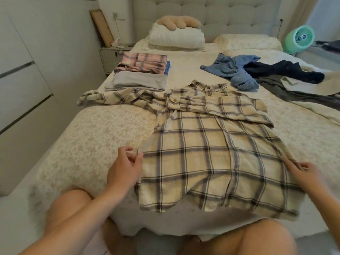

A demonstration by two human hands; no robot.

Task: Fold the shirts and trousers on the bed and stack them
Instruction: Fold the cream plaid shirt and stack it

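A cream plaid shirt (211, 153) lies flat on the bed (92, 129), collar away from me. Its right sleeve is folded across the chest and its left sleeve stretches out to the left. My left hand (127, 166) pinches the shirt's left side edge. My right hand (303, 173) grips the right side edge. A stack of folded clothes (139, 74), pink plaid on top of grey and blue pieces, sits at the back left. Unfolded clothes lie at the back right: a blue denim shirt (233, 70), a dark navy garment (287, 70) and a grey one (294, 91).
White pillows (176, 37) and a beige plush lean on the headboard. A bedside table (112, 57) stands left of the bed, a green fan (299, 39) to the right. White wardrobe doors line the left wall. My knees are at the foot of the bed.
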